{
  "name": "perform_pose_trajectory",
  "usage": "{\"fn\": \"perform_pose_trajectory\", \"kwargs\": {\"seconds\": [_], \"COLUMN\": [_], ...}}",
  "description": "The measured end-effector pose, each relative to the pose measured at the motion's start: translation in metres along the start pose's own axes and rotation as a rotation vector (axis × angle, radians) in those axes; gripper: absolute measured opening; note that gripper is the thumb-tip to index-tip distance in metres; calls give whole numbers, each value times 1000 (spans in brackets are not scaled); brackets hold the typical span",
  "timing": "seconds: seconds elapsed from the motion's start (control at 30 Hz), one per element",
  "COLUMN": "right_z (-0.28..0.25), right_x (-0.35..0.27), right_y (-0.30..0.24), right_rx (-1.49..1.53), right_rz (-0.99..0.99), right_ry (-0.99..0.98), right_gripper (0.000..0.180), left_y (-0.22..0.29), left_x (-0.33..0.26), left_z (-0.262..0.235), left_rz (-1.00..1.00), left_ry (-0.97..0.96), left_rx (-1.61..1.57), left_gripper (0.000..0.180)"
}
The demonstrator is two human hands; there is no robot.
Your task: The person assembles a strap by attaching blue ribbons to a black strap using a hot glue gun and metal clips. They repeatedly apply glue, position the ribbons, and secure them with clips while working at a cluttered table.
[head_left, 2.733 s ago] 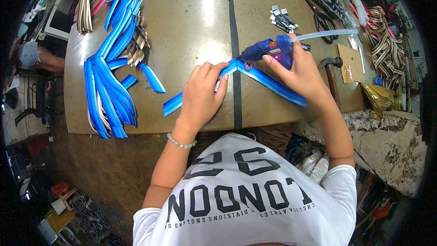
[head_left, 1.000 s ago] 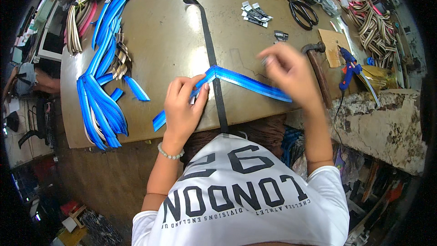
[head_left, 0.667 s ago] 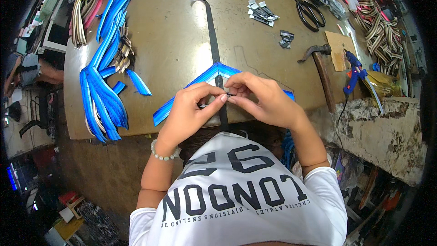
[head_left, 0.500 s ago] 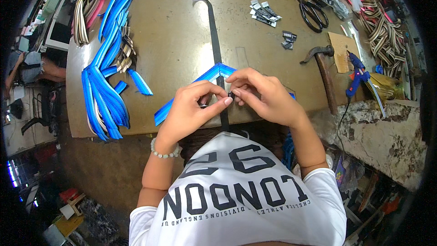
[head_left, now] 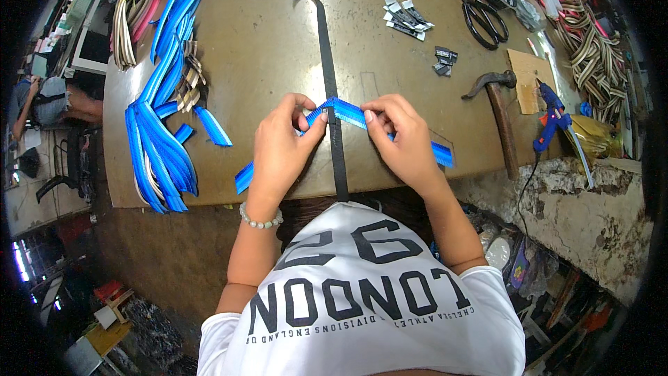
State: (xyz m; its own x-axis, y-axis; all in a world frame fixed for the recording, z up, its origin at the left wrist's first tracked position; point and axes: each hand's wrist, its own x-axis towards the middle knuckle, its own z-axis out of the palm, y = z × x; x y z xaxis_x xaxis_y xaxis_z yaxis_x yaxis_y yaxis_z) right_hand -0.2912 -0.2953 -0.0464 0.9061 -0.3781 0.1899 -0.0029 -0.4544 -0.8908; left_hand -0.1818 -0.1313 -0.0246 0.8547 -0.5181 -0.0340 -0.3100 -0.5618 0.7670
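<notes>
A blue strap (head_left: 350, 113) with lighter stripes lies bent in an upside-down V near the table's front edge. A long black strap (head_left: 323, 45) runs from the far side through the bend and down to my shirt; which lies on top at the bend I cannot tell. My left hand (head_left: 282, 150) pinches the blue strap's left arm, thumb close to the black strap. On the right arm, my right hand (head_left: 402, 141) is closed with thumb and fingers. Both tails of the blue strap stick out beyond my hands.
A bundle of blue straps (head_left: 163, 146) lies at the left. Several small labels (head_left: 407, 17), black scissors (head_left: 481, 17), a hammer (head_left: 497, 108) and a blue glue gun (head_left: 553, 118) lie to the right. Braided straps (head_left: 595, 49) hang at far right. A person (head_left: 59, 101) is at far left.
My hands have moved apart from the black strap, where their fingertips met over a small dark piece. Each now grips one arm of the blue strap, and its bend shows more fully.
</notes>
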Motion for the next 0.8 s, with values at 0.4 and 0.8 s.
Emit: {"fn": "perform_pose_trajectory", "kwargs": {"seconds": [0.4, 0.8], "right_z": [-1, -8], "right_x": [-39, 43], "right_y": [-29, -22], "right_rx": [-449, -229], "right_rz": [-422, -467], "right_ry": [-412, -475], "right_gripper": [52, 25], "left_y": [-5, -6], "left_x": [1, -2], "left_z": [6, 6], "left_rz": [91, 133], "left_ry": [48, 64], "left_rx": [19, 62], "left_gripper": [14, 15]}}
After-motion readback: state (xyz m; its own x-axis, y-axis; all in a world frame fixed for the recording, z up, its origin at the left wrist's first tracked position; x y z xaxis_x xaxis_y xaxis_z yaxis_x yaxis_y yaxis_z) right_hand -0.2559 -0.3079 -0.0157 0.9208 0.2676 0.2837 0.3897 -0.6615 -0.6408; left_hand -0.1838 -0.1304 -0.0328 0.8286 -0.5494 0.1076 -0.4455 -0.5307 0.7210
